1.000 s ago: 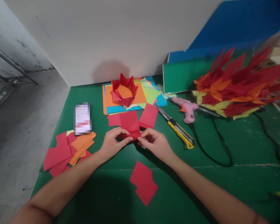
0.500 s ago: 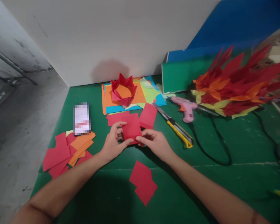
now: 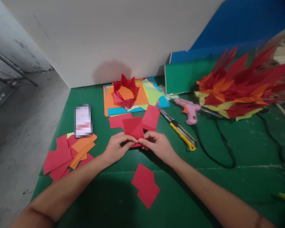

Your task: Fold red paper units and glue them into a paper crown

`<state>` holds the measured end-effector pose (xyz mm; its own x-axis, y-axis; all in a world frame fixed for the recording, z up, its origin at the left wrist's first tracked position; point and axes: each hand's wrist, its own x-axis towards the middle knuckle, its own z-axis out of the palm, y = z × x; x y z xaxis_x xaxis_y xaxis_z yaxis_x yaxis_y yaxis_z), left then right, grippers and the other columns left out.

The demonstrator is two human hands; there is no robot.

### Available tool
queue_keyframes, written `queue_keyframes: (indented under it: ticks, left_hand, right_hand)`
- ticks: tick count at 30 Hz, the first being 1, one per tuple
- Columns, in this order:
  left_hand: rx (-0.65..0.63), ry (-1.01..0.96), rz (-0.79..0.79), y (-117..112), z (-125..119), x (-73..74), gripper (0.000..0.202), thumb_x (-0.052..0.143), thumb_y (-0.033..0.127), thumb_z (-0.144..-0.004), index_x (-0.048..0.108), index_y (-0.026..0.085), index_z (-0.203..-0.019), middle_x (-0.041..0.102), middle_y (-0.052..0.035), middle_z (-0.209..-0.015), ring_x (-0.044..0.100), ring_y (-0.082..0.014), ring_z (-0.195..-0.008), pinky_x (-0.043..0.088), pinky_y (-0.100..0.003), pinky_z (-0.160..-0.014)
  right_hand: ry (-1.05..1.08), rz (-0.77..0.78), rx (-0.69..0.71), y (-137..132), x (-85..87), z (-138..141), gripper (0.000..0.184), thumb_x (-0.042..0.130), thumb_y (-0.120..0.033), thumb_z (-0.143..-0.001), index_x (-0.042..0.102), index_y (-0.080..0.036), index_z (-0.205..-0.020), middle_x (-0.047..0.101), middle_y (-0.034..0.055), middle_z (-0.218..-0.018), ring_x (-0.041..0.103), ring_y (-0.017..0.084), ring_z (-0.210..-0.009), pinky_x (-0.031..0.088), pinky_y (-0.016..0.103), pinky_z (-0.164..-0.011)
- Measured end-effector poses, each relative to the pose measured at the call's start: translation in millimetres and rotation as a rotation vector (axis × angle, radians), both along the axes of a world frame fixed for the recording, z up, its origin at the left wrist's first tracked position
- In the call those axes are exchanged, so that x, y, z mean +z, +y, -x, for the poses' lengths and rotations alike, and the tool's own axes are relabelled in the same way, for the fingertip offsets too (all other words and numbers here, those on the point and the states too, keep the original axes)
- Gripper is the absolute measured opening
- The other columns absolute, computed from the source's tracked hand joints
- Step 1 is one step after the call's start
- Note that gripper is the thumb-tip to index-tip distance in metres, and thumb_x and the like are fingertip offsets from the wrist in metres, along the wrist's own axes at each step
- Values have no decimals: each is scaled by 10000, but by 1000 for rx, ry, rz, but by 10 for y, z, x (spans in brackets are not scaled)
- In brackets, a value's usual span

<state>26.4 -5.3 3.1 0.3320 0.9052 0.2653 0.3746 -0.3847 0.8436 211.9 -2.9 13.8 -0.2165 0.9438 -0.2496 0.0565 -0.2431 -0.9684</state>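
A red paper square is held between both hands just above the green table. My left hand pinches its near left edge with thumb and fingers. My right hand pinches the near right edge, fingers curled. More red squares lie just behind the held one. Two overlapping red squares lie in front of my hands.
A red folded paper crown sits on a stack of coloured sheets. A yellow utility knife, pink glue gun and black cable lie right. Red and orange squares and a phone lie left. Red-orange paper spikes fill the far right.
The held red paper went from a low folded strip to a raised square and has turned slightly. My left fingers moved from behind it to its near edge.
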Motion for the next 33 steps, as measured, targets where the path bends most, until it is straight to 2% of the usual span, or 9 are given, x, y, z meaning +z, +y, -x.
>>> queue_keyframes:
  ticks: [8,20,26,30,33]
  left_hand:
    - [13,-7,8,4,-1,-9,112,606,189,-852,713,222,-846,676,-5,-720,589,-119,-657,474,-220,-617]
    - [-18,23,13,17,19,-30,136,593,255,-873,725,249,-909,657,2,-675,576,-121,-631,470,-225,-604]
    - [27,1,39,7,13,-7,138,592,246,-868,718,237,-921,693,-16,-756,594,-133,-669,479,-238,-616]
    - [2,-7,55,-9,5,11,139,596,226,-859,708,233,-941,702,-23,-804,611,-140,-711,496,-248,-645]
    - [-26,-10,55,-25,-4,11,159,601,227,-853,694,232,-982,699,-30,-835,616,-146,-741,503,-254,-660]
  right_hand:
    - [-5,-13,21,11,15,-14,377,731,-522,-659,567,-183,-634,564,-42,-523,539,96,-485,431,231,-505]
    - [-17,-30,31,12,-20,-27,365,675,-532,-719,562,-192,-652,550,-46,-520,516,94,-472,428,231,-497]
    - [-66,-79,140,0,-11,-34,317,677,-487,-727,611,-177,-721,611,-8,-628,556,118,-559,457,251,-546]
    - [-102,-107,202,-8,-28,-34,272,666,-420,-738,678,-158,-814,667,24,-716,575,144,-616,476,280,-586]
    - [-103,-129,208,-9,-35,-25,233,652,-388,-737,688,-161,-775,666,19,-696,567,143,-600,469,272,-563]
